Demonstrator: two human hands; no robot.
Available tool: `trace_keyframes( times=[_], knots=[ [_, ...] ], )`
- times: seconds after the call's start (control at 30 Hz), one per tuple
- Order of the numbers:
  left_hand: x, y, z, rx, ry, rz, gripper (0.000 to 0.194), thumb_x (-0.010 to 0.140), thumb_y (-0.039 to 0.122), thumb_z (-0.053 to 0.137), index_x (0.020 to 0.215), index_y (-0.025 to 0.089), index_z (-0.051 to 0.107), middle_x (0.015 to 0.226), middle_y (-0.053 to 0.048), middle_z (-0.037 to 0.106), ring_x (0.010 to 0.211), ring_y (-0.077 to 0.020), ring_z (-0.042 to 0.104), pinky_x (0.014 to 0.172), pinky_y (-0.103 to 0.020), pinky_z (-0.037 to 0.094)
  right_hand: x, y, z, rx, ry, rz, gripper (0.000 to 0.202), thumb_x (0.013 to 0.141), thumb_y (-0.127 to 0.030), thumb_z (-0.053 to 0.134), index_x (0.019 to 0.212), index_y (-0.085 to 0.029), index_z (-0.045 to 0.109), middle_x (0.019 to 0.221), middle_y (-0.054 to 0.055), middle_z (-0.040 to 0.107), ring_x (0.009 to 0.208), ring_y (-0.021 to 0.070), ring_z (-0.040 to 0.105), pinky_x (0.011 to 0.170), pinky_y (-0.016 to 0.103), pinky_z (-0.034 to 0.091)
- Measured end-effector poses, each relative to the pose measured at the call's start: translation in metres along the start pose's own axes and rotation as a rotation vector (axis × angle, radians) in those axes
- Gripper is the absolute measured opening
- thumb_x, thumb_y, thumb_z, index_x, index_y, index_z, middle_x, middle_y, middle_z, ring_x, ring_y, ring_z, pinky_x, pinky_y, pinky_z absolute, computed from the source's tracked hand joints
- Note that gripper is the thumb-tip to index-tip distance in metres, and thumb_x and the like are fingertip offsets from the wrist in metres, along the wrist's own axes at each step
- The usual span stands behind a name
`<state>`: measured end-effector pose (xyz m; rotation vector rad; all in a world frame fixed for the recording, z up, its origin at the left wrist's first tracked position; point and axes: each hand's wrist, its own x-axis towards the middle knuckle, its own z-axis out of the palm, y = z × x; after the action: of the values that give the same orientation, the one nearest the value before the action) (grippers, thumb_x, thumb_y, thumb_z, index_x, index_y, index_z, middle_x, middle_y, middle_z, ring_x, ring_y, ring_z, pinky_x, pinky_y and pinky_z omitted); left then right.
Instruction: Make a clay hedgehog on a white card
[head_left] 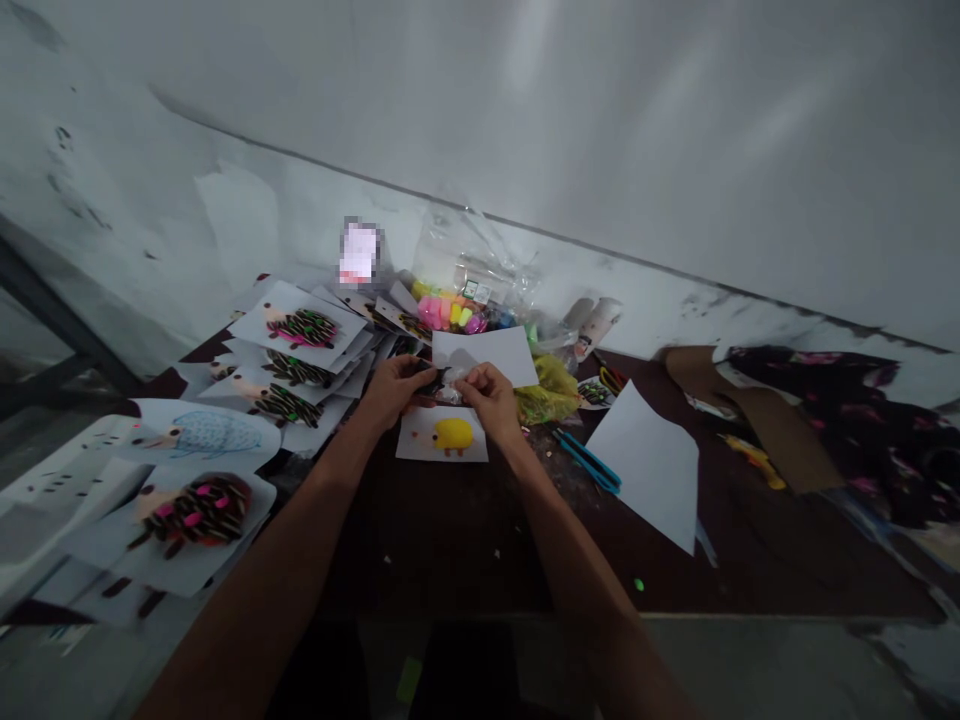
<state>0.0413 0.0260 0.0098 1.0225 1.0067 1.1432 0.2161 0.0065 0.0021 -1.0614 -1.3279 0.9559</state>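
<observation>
My left hand (401,388) and my right hand (487,393) are close together over the middle of the table. Between them is a small clear plastic bag (452,377) with something dark at its left end. The left fingers pinch the dark end, and the right thumb and fingers close on the clear plastic. Just below the hands lies a white card (409,448) bearing a yellow clay animal body (453,433) with small feet and a dark eye. Behind the hands is a blank white sheet (487,345), partly covered by them.
Hedgehog cards (300,328) are piled at left. Colourful clay lumps (450,312) sit in clear plastic behind. A yellow bag (551,392), blue-handled scissors (589,460), white paper (652,465), a yellow cutter (754,460), cardboard (787,435) and dark floral cloth (862,430) lie rightward.
</observation>
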Motion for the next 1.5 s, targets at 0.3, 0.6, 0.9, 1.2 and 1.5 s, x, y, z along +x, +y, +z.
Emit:
trace_keyframes(
  times=[0.3, 0.6, 0.9, 1.2, 1.5],
  knots=[
    [0.002, -0.005, 0.0, -0.064, -0.043, 0.016, 0.038, 0.066, 0.036, 0.088, 0.09, 0.017, 0.066, 0.08, -0.001, 0.072, 0.066, -0.0149, 0.066, 0.061, -0.029, 0.06, 0.001, 0.012, -0.001, -0.006, 0.0, 0.086, 0.024, 0.065, -0.04, 0.082, 0.07, -0.022, 0.066, 0.066, -0.003, 0.066, 0.061, 0.0136, 0.054, 0.061, 0.026, 0.045],
    [0.002, -0.007, 0.0, -0.109, -0.118, 0.023, 0.041, 0.053, 0.023, 0.09, 0.087, 0.015, 0.068, 0.078, 0.001, 0.07, 0.072, -0.0151, 0.068, 0.072, -0.032, 0.061, 0.001, 0.014, -0.004, -0.197, -0.009, -0.01, 0.012, 0.073, -0.032, 0.075, 0.076, -0.022, 0.079, 0.078, 0.0, 0.076, 0.063, 0.0149, 0.057, 0.062, 0.027, 0.046],
    [0.004, -0.01, -0.002, -0.018, -0.13, -0.019, 0.043, 0.056, 0.033, 0.093, 0.084, 0.013, 0.067, 0.076, -0.002, 0.072, 0.06, -0.0152, 0.067, 0.058, -0.029, 0.057, -0.002, 0.018, -0.001, -0.2, 0.001, -0.031, 0.013, 0.073, -0.031, 0.075, 0.081, -0.022, 0.081, 0.083, 0.002, 0.077, 0.067, 0.0155, 0.059, 0.066, 0.028, 0.047],
    [0.004, -0.012, 0.001, -0.02, -0.179, 0.013, 0.042, 0.054, 0.034, 0.091, 0.081, 0.014, 0.066, 0.074, 0.0, 0.07, 0.06, -0.0131, 0.064, 0.061, -0.028, 0.056, -0.005, 0.013, 0.0, -0.376, 0.0, -0.062, 0.01, 0.077, -0.024, 0.071, 0.081, -0.022, 0.08, 0.082, 0.001, 0.076, 0.069, 0.0154, 0.06, 0.069, 0.027, 0.048],
    [0.002, -0.009, 0.0, 0.046, -0.132, 0.021, 0.036, 0.053, 0.03, 0.089, 0.076, 0.014, 0.068, 0.065, 0.001, 0.068, 0.056, -0.0113, 0.06, 0.056, -0.024, 0.052, -0.011, 0.008, 0.002, -0.481, -0.036, -0.224, 0.012, 0.084, -0.023, 0.066, 0.083, -0.02, 0.077, 0.089, 0.004, 0.073, 0.07, 0.0152, 0.061, 0.068, 0.027, 0.049]
  ],
)
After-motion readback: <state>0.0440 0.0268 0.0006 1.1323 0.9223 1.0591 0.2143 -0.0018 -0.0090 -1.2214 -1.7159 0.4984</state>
